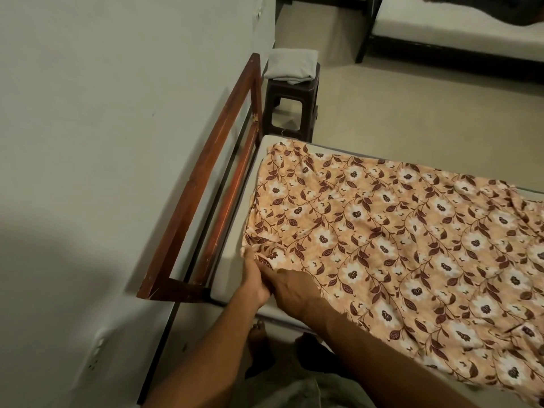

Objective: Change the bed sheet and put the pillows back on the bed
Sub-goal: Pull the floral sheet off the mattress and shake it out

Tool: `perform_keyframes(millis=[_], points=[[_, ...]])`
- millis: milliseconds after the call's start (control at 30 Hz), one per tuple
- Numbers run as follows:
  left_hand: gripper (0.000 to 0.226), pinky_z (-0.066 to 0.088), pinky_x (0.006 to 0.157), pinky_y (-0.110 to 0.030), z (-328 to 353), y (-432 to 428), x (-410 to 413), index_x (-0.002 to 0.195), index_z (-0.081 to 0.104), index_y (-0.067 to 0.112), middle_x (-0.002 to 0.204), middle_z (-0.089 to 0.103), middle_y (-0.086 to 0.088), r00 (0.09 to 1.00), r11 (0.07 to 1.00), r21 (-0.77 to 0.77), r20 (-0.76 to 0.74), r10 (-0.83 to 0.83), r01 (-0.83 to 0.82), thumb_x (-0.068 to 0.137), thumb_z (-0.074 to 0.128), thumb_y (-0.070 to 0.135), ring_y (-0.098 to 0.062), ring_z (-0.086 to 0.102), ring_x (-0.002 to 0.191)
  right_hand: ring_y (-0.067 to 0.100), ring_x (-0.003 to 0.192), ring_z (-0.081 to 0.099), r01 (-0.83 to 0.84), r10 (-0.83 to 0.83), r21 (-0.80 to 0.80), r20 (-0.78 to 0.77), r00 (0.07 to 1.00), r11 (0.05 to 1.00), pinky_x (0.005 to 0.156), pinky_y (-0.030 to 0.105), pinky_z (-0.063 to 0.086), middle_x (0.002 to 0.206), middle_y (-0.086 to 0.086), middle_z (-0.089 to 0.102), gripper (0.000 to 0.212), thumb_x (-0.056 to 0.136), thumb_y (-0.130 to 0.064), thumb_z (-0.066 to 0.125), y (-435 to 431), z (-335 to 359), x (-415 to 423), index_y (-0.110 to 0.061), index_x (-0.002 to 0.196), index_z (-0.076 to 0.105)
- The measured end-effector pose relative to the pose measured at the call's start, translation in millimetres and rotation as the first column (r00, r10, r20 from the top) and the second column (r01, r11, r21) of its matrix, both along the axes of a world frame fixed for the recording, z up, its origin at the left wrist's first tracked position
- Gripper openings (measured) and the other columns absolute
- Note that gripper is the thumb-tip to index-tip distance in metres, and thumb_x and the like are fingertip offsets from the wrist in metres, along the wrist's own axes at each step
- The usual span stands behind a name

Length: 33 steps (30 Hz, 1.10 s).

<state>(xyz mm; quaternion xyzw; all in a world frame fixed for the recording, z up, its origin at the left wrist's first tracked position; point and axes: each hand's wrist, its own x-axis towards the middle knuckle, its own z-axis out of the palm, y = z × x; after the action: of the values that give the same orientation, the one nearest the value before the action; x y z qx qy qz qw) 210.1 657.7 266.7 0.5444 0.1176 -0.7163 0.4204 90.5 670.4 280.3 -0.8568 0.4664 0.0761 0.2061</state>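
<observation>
Mattress (232,269) is carrying one floral sheet (382,231), lengthwise; left grip (256,279) and right grip (293,291) are both pinching its corner.

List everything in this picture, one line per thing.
peach floral bed sheet: one, peach with brown-and-white flowers, lying crumpled on the mattress
pale grey mattress: one, on the bed frame
reddish-brown wooden headboard: one, against the wall
dark brown plastic stool: one, beyond the bed
folded white cloth: one, on the stool
second bed: one, white mattress, dark frame, top right
bare feet: two, on the floor
hands: two; left hand grips the sheet's near corner, right hand beside it
</observation>
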Motion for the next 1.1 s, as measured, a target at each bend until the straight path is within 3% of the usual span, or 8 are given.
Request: perform_keyframes(millis=[200,333,500,667,767,833,967,1100], points=[[0.060,0.052,0.105,-0.049,1.1,2.6,9.5,0.128,0.067,0.005,0.117,0.075,-0.020,0.995,0.996,-0.027,0.039,-0.088,0.089,0.101,0.051,0.057,-0.036,0.069,0.116,0.031,0.080,0.064,-0.002,0.005,-0.067,0.044,0.999,0.998,0.063,0.040,0.044,0.101,0.007,0.067,0.077,0.101,-0.014,0.048,7.5,-3.4,-4.2,-0.042,0.164,0.014],[0.053,0.059,0.086,-0.044,-1.0,2.1,9.8,0.135,0.062,0.006,0.117,0.075,-0.019,0.992,0.995,-0.006,0.082,-0.095,0.096,0.105,0.049,0.048,-0.036,0.072,0.111,0.030,0.082,0.063,0.012,-0.005,-0.121,0.063,0.998,0.993,0.063,0.039,0.042,0.100,0.006,0.068,0.071,0.100,-0.015,0.051,12.0,-6.4,-4.3,-0.035,0.162,0.025],[0.060,0.061,0.082,-0.049,3.4,-1.9,10.5,0.140,0.059,0.007,0.124,0.071,-0.025,0.999,0.998,-0.049,0.010,0.035,-0.035,0.109,0.034,0.052,-0.039,0.068,0.114,0.022,0.069,0.062,0.292,-0.269,-0.074,0.230,0.935,0.954,0.060,0.036,0.053,0.086,0.000,0.069,0.039,0.107,-0.033,0.047,22.4,-11.5,-9.4,-0.033,0.144,0.035],[0.059,0.055,0.095,-0.053,10.5,-7.1,11.5,0.144,0.054,0.004,0.129,0.068,-0.027,0.988,0.979,-0.136,-0.028,0.149,-0.152,0.112,0.026,0.045,-0.041,0.064,0.122,0.009,0.069,0.067,0.682,-0.771,0.359,0.301,0.561,0.637,0.067,0.043,0.061,0.084,-0.008,0.069,0.016,0.101,-0.042,0.056,33.6,-29.3,-13.1,-0.027,0.107,0.054],[0.058,0.050,0.106,-0.056,13.9,-9.7,9.3,0.143,0.055,0.007,0.129,0.068,-0.025,0.987,0.975,-0.155,0.004,0.160,-0.157,0.112,0.027,0.046,-0.040,0.063,0.124,0.026,0.084,0.075,0.533,-0.987,0.841,0.006,0.158,0.091,0.077,0.047,0.065,0.098,0.008,0.076,0.040,0.107,-0.051,0.047,37.9,-21.6,-10.6,-0.016,0.109,0.067],[0.061,0.042,0.115,-0.058,12.6,-10.1,9.3,0.145,0.053,0.008,0.133,0.066,-0.025,0.987,0.972,-0.172,-0.010,0.159,-0.159,0.111,0.025,0.050,-0.041,0.061,0.127,0.032,0.092,0.074,0.265,-0.985,0.952,-0.168,0.036,-0.153,0.075,0.041,0.060,0.107,0.013,0.077,0.058,0.106,-0.061,0.041,38.5,-19.3,-8.0,-0.012,0.120,0.069],[0.071,0.039,0.117,-0.059,10.0,-11.6,9.7,0.149,0.048,0.008,0.138,0.062,-0.028,0.988,0.966,-0.209,-0.060,0.142,-0.151,0.108,0.021,0.058,-0.044,0.060,0.129,0.032,0.106,0.061,-0.144,-0.920,0.943,-0.326,-0.219,-0.300,0.085,0.041,0.054,0.116,0.015,0.067,0.070,0.104,-0.065,0.039,24.8,-28.9,-1.9,-0.003,0.122,0.065],[0.068,0.048,0.108,-0.058,15.6,-16.9,13.5,0.150,0.047,0.009,0.139,0.062,-0.026,0.986,0.956,-0.244,-0.069,0.153,-0.165,0.109,0.017,0.054,-0.044,0.061,0.128,0.028,0.091,0.068,-0.281,-0.715,0.905,-0.424,-0.556,-0.318,0.082,0.044,0.063,0.098,0.016,0.070,0.034,0.106,-0.034,0.058,-0.4,-30.0,-15.1,-0.002,0.108,0.066]])
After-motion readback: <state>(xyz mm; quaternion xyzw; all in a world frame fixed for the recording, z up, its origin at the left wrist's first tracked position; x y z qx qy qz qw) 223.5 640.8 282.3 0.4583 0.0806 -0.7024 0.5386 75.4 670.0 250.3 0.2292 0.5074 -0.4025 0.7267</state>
